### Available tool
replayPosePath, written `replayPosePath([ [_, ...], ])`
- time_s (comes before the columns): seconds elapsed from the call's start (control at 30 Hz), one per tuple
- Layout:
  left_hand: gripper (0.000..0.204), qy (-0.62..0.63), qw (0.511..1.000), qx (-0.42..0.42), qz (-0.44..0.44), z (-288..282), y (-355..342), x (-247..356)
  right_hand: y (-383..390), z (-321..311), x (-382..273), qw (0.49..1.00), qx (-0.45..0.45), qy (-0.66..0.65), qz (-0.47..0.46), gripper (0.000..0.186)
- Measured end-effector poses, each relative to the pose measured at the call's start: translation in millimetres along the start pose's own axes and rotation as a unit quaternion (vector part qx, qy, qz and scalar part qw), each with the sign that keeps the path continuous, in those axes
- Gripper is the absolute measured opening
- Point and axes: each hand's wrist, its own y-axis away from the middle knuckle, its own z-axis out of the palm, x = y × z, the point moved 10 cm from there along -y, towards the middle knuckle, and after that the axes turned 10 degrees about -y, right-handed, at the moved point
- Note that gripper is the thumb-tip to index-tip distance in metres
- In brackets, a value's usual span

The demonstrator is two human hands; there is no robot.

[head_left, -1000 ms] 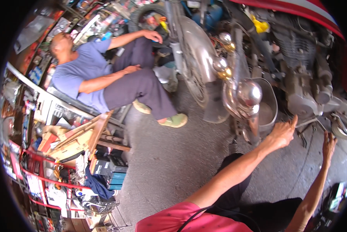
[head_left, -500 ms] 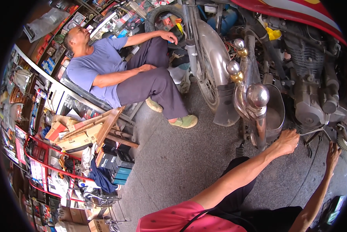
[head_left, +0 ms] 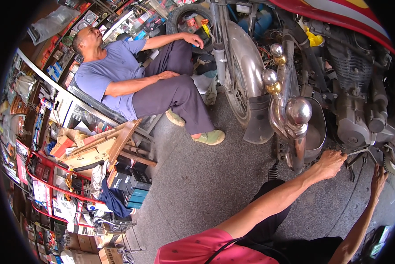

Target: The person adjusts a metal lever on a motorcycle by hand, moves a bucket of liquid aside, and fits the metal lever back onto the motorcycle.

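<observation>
My left hand (head_left: 331, 164) is closed in a fist at the underside of a motorcycle, on the near end of a thin grey metal bar (head_left: 359, 152) that runs toward the engine (head_left: 352, 130). Whether the bar is a loose tool or part of the motorcycle I cannot tell. My right hand (head_left: 378, 179) reaches up beside a toothed metal wheel (head_left: 392, 166) at the far right. Its fingertips touch or nearly touch the parts there, and what they hold, if anything, is hidden.
Chrome crash-bar tubing with a large ball (head_left: 299, 111) stands left of the engine. The front wheel's mudguard (head_left: 246, 57) is beyond it. A seated person (head_left: 109, 79) in a blue shirt sits at left. Cardboard (head_left: 89, 158) and boxes (head_left: 136, 193) line the grey floor (head_left: 197, 180).
The motorcycle and my left hand appear slightly farther right in the view. The left fist stays by the metal bar, and my right hand stays near the toothed wheel.
</observation>
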Motion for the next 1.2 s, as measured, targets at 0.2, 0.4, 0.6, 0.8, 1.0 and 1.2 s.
replayPosePath([
  [0.2,0.019,-0.007,1.000,0.004,0.009,5,0,-3,1,-2,-7,1.000,0.003,0.010,0.004,0.048],
  [0.4,0.015,0.004,1.000,0.019,0.002,3,0,-2,1,-3,-9,1.000,-0.006,0.014,0.006,0.049],
  [0.6,0.017,0.008,1.000,0.022,-0.003,2,1,-2,0,0,-4,1.000,-0.011,0.011,0.005,0.048],
  [0.8,0.019,0.005,1.000,0.022,-0.006,6,0,-4,0,0,-6,1.000,-0.006,0.002,-0.009,0.047],
  [1.0,0.019,0.010,0.999,0.034,-0.005,3,0,-2,-2,0,-5,1.000,-0.017,0.000,0.004,0.047],
  [1.2,0.020,0.006,1.000,0.018,-0.010,2,3,-4,-1,3,-7,1.000,-0.011,-0.009,-0.007,0.049],
])
